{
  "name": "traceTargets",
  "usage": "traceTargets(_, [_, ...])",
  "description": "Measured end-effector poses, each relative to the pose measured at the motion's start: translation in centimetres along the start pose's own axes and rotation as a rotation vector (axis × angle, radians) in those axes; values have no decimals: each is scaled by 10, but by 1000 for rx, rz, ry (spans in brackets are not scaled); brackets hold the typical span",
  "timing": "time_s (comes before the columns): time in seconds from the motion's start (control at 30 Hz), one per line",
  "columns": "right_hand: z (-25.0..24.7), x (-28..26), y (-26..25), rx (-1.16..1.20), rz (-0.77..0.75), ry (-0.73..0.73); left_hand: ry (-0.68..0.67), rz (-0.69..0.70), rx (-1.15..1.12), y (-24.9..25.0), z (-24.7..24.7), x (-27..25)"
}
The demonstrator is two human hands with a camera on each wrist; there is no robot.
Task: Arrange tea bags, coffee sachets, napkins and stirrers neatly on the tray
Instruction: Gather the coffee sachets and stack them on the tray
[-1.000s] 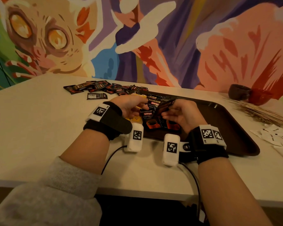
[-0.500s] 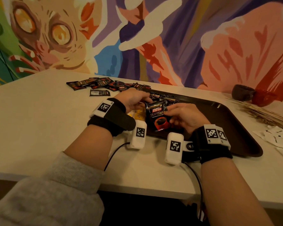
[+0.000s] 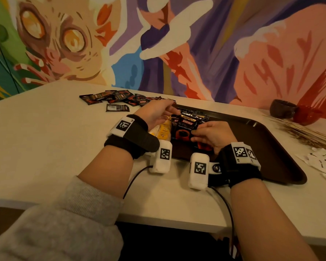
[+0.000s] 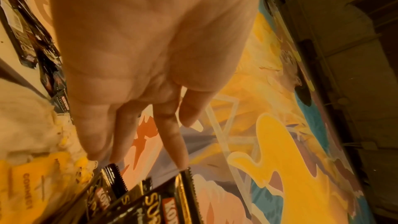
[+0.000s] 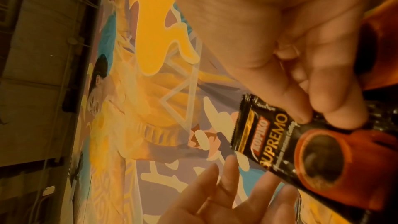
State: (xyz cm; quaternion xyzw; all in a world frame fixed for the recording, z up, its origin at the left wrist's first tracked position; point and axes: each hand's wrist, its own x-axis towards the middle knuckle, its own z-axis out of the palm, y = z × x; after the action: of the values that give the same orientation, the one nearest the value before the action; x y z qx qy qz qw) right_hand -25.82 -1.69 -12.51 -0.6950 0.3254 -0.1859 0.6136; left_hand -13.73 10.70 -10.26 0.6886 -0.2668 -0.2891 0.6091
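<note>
A black Kopiko coffee sachet (image 3: pixel 184 127) (image 5: pixel 301 151) stands tilted over the near left part of the brown tray (image 3: pixel 271 147), in front of other sachets (image 3: pixel 194 114). My right hand (image 3: pixel 196 133) (image 5: pixel 323 113) pinches its side between thumb and fingers. My left hand (image 3: pixel 169 112) (image 4: pixel 150 151) is just left of it, with straight fingers; one fingertip touches a sachet's serrated top edge (image 4: pixel 185 169). Yellow tea bags (image 3: pixel 163 130) (image 4: pixel 28 185) lie under the left hand at the tray's left end.
Several loose coffee sachets (image 3: pixel 120 98) lie on the white table left of and behind the tray. Thin wooden stirrers (image 3: pixel 305 132) and white paper packets (image 3: pixel 324 161) lie to the right. A dark bowl (image 3: pixel 282 110) and a red bowl (image 3: pixel 307 114) stand by the mural wall.
The right hand has turned the sachet face-up and raised it against the others on the tray. The left hand's fingers have straightened and moved to the sachets' top edge.
</note>
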Motion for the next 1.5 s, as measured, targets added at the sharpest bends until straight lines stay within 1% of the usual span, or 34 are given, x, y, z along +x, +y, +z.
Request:
traceTargets(0.1, [1, 2, 1, 14, -6, 10, -127, -28, 200, 1, 4, -3])
traceTargets(0.17, [3, 2, 1, 11, -11, 10, -183, -57, 313, 1, 7, -3])
traceTargets(0.27, [3, 2, 1, 57, -11, 9, -235, -136, 333, -1, 11, -2])
traceTargets(0.3, [2, 3, 2, 68, -27, 30, -236, -149, 333, -1, 13, -2])
traceTargets(0.33, [1, 4, 2, 79, -66, 80, -230, -151, 334, -1, 14, -2])
traceTargets(0.37, [-2, 7, 4, 85, -123, 171, -218, -150, 338, -1, 14, -2])
traceTargets(0.43, [-10, 12, 7, 104, -187, 401, -205, -146, 347, -2, 14, -1])
traceTargets(0.47, [-15, 13, 8, 112, -165, 496, -205, -150, 350, -2, 14, -1])
traceTargets(0.5, [-19, 12, 9, 104, -104, 540, -206, -156, 349, -2, 14, -1])
traceTargets(0.53, [-23, 10, 9, 81, -14, 516, -208, -161, 345, -2, 14, -1])
traceTargets(0.6, [-26, 4, 8, -31, 140, 346, -208, -155, 327, -2, 15, -1])
traceTargets(0.63, [-26, 4, 8, -83, 178, 266, -207, -151, 315, -3, 16, 0])
traceTargets(0.7, [-21, 7, 7, -112, 172, 169, -198, -155, 265, -2, 18, 0])
traceTargets(0.8, [-14, 19, 12, -135, 114, 110, -206, -169, 168, -2, 21, -4])
traceTargets(0.87, [-11, 31, 17, -136, 87, 103, -204, -163, 113, -3, 23, -4])
traceTargets(0.97, [-10, 37, 18, -77, 65, 160, -184, -146, 45, -4, 24, -3])
traceTargets(1.1, [-11, 37, 16, -67, 76, 122, -198, -133, 36, -3, 27, -6])
traceTargets(1.17, [-14, 32, 14, -60, 65, 120, -182, -121, 32, 0, 27, -7])
traceTargets(1.23, [-20, 23, 11, -42, 28, 125, -124, -82, -28, 1, 25, -5])
traceTargets(1.3, [-29, 24, 8, 66, 20, 135, -30, -33, -46, 5, 21, 0])
traceTargets(1.33, [-33, 28, 6, 107, 23, 138, 7, -22, -57, 7, 18, 4])
traceTargets(1.37, [-38, 35, 2, 146, 42, 159, 17, -38, -78, 8, 15, 10])
traceTargets(1.43, [-45, 48, -11, 225, 92, 178, -37, -87, -136, 12, 7, 25])
traceTargets(1.5, [-51, 58, -25, 246, 143, 139, -93, -134, -170, 20, 2, 36])
